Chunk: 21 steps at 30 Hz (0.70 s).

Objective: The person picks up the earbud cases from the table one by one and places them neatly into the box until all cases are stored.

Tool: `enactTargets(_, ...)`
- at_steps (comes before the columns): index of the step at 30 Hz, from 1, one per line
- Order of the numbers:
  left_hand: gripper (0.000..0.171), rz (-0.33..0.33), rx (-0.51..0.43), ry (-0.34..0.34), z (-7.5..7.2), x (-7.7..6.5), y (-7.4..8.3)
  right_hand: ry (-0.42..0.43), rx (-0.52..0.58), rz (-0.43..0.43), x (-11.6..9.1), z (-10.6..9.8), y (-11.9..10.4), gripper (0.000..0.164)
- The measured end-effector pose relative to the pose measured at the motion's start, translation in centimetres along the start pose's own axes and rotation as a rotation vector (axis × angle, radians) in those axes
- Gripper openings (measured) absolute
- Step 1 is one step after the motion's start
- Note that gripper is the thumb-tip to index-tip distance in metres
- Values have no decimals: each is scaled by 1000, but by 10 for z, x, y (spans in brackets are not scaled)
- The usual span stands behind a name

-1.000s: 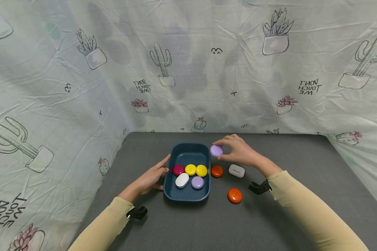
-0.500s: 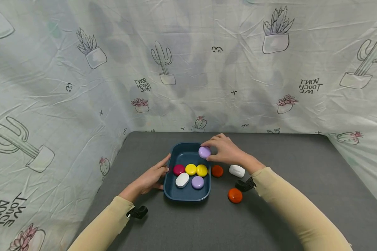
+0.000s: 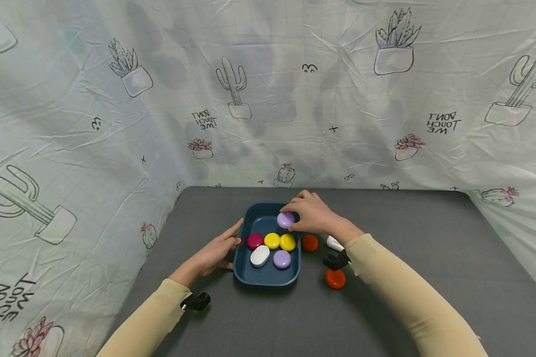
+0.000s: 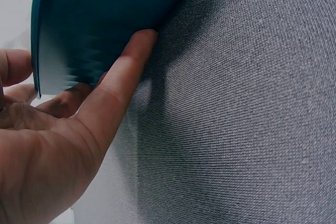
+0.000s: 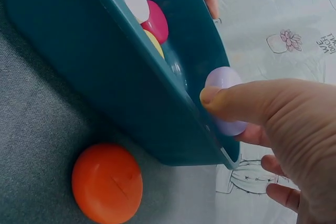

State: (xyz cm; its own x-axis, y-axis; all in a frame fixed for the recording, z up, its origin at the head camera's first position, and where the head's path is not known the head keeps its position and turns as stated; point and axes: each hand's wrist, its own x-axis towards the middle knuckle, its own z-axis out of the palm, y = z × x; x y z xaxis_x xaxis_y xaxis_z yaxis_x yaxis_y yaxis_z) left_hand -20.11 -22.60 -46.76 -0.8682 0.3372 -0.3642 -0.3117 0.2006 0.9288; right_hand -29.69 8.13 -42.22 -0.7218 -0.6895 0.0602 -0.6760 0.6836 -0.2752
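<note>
Pinching a lilac disc (image 3: 285, 220) with the right hand (image 3: 313, 214) over a blue tray's (image 3: 263, 275) far end

The left hand (image 3: 212, 254) touches the tray's left wall, fingers outstretched; inside are one magenta disc (image 3: 255, 241), two yellow discs (image 3: 272, 241), a white oval (image 3: 260, 256) and another lilac disc (image 3: 282, 259), while two orange discs (image 3: 310, 243) and a white block (image 3: 333, 242) sit on the bench (image 3: 259, 322) to the right
</note>
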Motion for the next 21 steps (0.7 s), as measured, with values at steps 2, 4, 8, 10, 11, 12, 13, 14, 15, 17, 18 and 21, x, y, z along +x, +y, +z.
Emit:
enactTargets(2,63,-2,3,-1,0,1,0,-15,-23,8,2,1,-1,48)
enactTargets(4,63,-3,6,0,-1,1,0,-33,-45,15,4,2,-1,47)
enactTargets(8,63,-1,9,0,-2,3,-1,-66,-80,22,7,5,-1,48)
enactTargets(10,63,2,6,-1,-2,3,-1,-75,-76,23,7,6,-1,48)
enactTargets(11,63,3,5,-2,-2,4,-2,-75,-68,22,7,6,0,48)
enactTargets(12,63,6,4,-5,-3,4,-2,-74,-62,22,7,6,0,47)
enactTargets(13,64,8,3,-7,-3,4,-2,-67,-52,21,6,6,1,47)
enactTargets(14,64,10,3,-9,-3,4,-2,-56,-42,19,6,6,1,46)
enactTargets(15,64,10,2,-11,-4,5,-2,-47,-32,21,5,5,2,45)
enactTargets(17,64,12,2,-15,-4,4,-2,-28,-15,22,3,4,4,43)
enactTargets(18,64,13,4,-17,-4,4,-2,-18,-9,21,2,2,4,42)
enactTargets(21,63,14,6,-19,-4,4,-2,-2,14,23,-3,-2,5,41)
